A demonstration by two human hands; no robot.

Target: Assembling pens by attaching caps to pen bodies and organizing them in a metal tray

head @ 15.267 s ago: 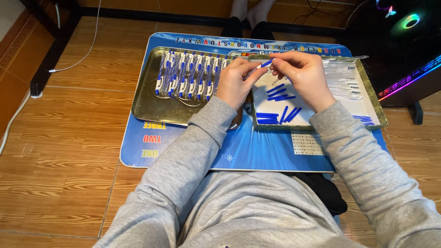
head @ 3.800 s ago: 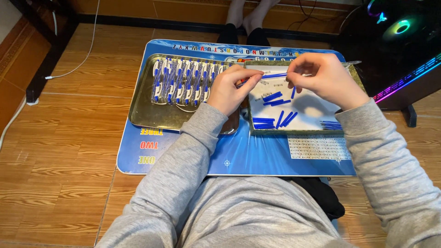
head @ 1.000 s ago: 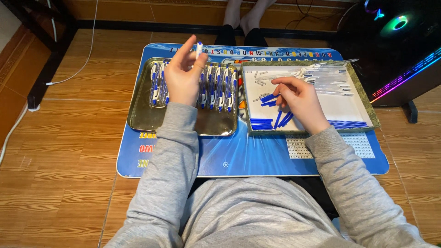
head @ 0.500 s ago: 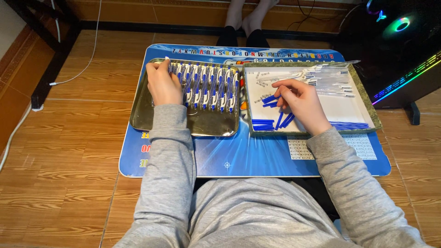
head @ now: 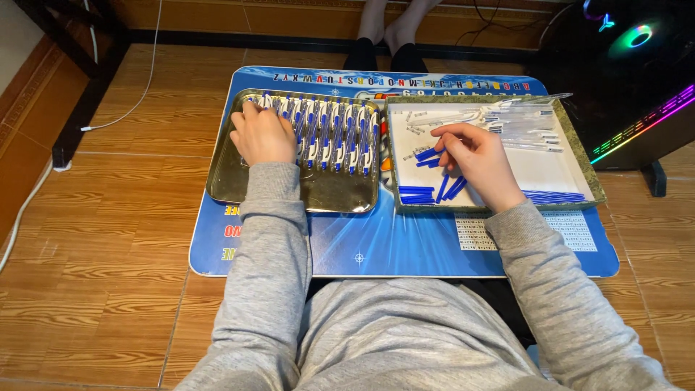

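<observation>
My left hand (head: 262, 134) rests palm down at the left end of a row of several white-and-blue pens (head: 333, 134) lying side by side in a metal tray (head: 333, 195). Whether it still grips a pen I cannot tell. My right hand (head: 474, 159) hovers in a white tray (head: 572, 145), its fingertips on loose blue pen caps (head: 428, 154). More blue caps (head: 416, 194) lie at that tray's near edge, clear pen barrels (head: 525, 119) at its far side, and thin blue refills (head: 554, 195) at its right.
Both trays sit on a blue printed mat (head: 391, 239) on a wooden floor. A computer case with coloured lights (head: 637, 65) stands at the right. Another person's feet (head: 387, 29) are beyond the mat. A white cable (head: 137, 80) runs at the left.
My left hand carried a finished pen from beside my right hand over to the metal tray and lowered onto the left end of the row. My right hand dropped to the blue caps.
</observation>
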